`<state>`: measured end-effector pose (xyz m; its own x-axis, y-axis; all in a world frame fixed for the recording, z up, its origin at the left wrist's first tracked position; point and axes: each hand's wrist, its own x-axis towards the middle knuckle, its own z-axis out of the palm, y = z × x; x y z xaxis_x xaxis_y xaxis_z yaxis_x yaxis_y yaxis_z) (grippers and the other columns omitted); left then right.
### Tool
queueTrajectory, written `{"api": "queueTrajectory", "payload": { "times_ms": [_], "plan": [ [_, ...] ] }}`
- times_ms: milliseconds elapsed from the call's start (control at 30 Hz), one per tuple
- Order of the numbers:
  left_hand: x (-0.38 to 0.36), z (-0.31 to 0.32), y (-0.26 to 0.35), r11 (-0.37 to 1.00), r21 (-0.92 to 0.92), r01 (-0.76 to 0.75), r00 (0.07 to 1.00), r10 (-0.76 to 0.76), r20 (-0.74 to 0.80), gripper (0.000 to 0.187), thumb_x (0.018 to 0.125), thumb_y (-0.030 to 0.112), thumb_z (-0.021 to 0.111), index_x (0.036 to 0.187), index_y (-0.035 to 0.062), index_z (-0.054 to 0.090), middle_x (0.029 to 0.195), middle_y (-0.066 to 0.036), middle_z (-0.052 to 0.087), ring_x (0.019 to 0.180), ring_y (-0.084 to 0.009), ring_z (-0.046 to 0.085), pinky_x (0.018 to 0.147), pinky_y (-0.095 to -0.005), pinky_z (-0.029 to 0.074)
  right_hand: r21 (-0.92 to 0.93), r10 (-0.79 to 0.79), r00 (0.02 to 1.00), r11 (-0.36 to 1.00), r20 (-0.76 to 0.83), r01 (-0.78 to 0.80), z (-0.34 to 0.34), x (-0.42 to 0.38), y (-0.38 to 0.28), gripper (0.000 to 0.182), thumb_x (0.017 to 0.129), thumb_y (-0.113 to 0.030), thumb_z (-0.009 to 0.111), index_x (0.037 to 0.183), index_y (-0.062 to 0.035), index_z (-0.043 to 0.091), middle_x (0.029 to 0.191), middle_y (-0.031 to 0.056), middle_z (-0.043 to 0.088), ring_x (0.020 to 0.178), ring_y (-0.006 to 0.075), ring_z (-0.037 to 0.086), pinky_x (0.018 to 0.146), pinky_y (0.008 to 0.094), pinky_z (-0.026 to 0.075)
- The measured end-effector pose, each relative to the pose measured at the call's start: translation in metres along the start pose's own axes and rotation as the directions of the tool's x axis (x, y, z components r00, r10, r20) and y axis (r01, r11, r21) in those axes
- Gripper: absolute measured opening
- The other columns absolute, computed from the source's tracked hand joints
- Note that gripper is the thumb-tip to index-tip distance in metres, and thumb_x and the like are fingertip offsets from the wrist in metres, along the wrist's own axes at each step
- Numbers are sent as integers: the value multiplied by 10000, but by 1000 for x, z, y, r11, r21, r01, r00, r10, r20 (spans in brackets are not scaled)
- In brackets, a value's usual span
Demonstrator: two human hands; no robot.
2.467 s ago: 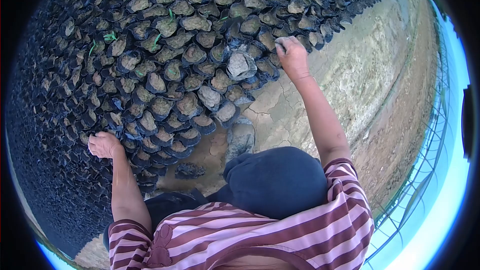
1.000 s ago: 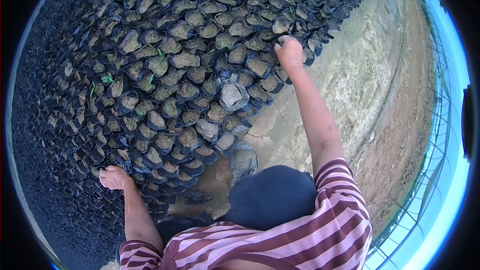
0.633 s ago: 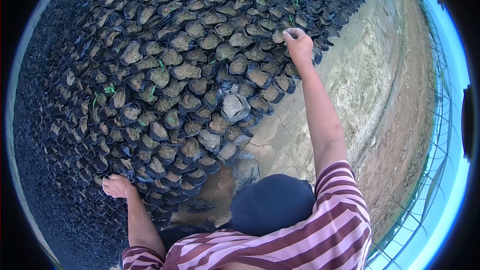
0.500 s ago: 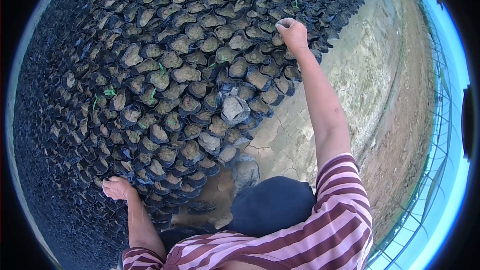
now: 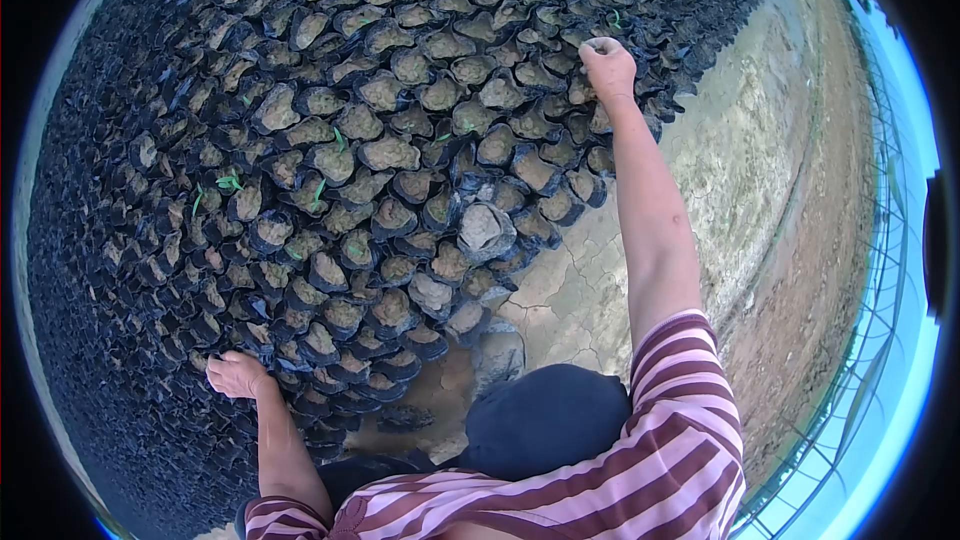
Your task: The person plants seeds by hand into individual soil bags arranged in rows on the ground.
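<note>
Black soil-filled bags stand packed side by side over most of the view. My right hand is over the bags near their right edge, thumb and finger curled together; whatever lies between the fingertips is too small to make out. At the lower left, my left hand rests on the bags with its fingers bent down, and its fingertips are partly hidden. Small green seedlings poke out of a few bags between my hands.
A greyish soil lump sits on the bags near the middle. Cracked bare ground runs along the right side of the bags. My dark-clothed knee is at the bottom centre. A metal frame curves along the far right.
The bags and seedlings have shifted a little to the right in view. My right hand has moved slightly right, still pinched. My left hand has stayed nearly in place.
</note>
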<state>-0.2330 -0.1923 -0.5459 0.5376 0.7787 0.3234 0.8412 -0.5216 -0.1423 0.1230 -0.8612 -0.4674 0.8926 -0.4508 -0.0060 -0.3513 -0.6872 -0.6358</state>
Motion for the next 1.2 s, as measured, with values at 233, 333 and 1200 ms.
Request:
{"api": "queueTrajectory", "payload": {
  "times_ms": [233, 333, 1200],
  "plan": [
    [0, -5, 4, 1000, -7, 21, 999, -21, 24, 369, 931, 300, 482, 1201, 79, 604, 1244, -166, 593, 1191, -344, 519, 982, -464, 431, 643, 116, 978, 739, 173, -201, -23, 10, 21, 136, 906, -49, 588, 1031, -9, 625, 866, 71, 666, 662, 115, 611, 559, 224, 464],
    [0, 0, 0, 1000, -10, 11, 1000, -11, 5, 367, 931, 294, 480, 1201, 77, 603, 1239, -168, 596, 1194, -344, 518, 985, -464, 431, 636, 80, 971, 743, 227, -210, -24, 7, 11, 144, 921, -36, 561, 1036, -8, 644, 866, 55, 655, 695, 98, 603, 576, 215, 462],
    [-1, -3, 2, 1000, -2, 14, 1000, -14, 11, 360, 928, 282, 475, 1199, 73, 586, 1241, -171, 586, 1187, -345, 518, 969, -478, 431, -409, -346, 920, 824, 185, 392, -4, 13, 16, 190, 838, -219, 645, 921, -59, 705, 964, 181, 670, 943, 358, 654, 849, 439, 527]
  ]
}}
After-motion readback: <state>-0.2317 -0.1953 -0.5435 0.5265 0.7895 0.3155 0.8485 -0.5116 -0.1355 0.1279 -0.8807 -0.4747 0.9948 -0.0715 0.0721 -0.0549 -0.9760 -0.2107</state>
